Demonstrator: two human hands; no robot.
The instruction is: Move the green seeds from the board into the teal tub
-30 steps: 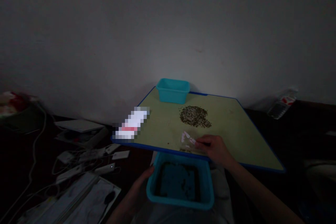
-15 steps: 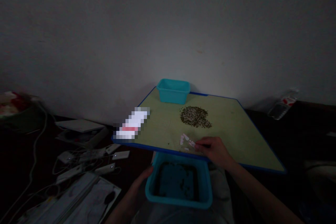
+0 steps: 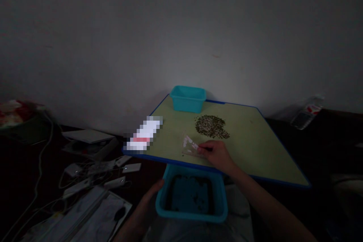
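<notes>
My right hand (image 3: 217,155) pinches the edge of a small clear plastic bag (image 3: 187,148) with white patches on it. The bag lies low over the board (image 3: 241,159), near its front edge. Beyond the hand, a spread-out heap of small dark and pale seeds or grains (image 3: 210,126) rests on the board. My left hand (image 3: 151,198) grips the left side of a turquoise plastic basin (image 3: 193,217) on my lap, its thumb at the rim. Dark bits lie on the basin's bottom; most left fingers are hidden behind its wall.
A second turquoise basin (image 3: 187,104) stands at the board's back left. A bright, blurred-out phone-like screen (image 3: 144,134) lies at the left edge. Chargers and cables (image 3: 96,172) clutter the floor at left. A plastic bottle (image 3: 307,113) lies at right.
My right hand has moved left and slightly away from me, carrying the plastic bag across the board. My left hand and the lap basin stay nearly in place.
</notes>
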